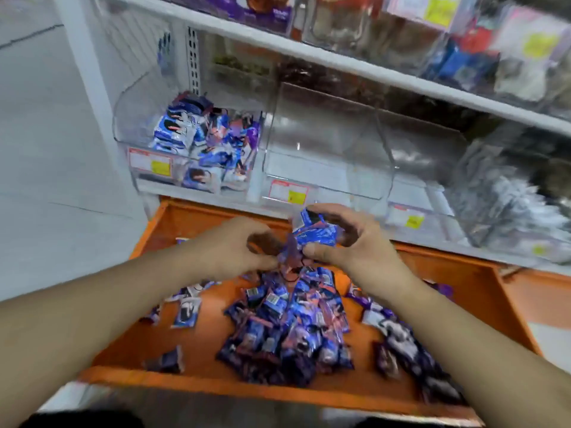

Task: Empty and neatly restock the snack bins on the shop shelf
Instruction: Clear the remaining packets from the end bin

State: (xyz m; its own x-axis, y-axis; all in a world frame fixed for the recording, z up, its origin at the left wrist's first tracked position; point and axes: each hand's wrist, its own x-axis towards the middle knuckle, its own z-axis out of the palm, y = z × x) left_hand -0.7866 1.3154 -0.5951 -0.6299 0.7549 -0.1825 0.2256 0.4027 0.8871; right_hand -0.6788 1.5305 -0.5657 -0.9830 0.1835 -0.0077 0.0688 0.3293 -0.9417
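Note:
Both hands meet above an orange tray [191, 350] in front of the shelf. My right hand [349, 239] grips a small bunch of blue snack packets [315, 233]. My left hand [234, 245] pinches the lower edge of the same bunch, where more packets hang down. A heap of blue and purple snack packets [290, 329] lies in the tray below. On the shelf, the left clear bin [136, 115] holds several blue and white packets. The middle clear bin [327, 168] behind my hands has nothing in it.
More clear bins [494, 193] with silvery packets stand to the right on the same white shelf. The upper shelf [340, 60] carries other bins of snacks. Loose packets [398, 332] lie along the tray's right side. Grey floor [46, 149] lies to the left.

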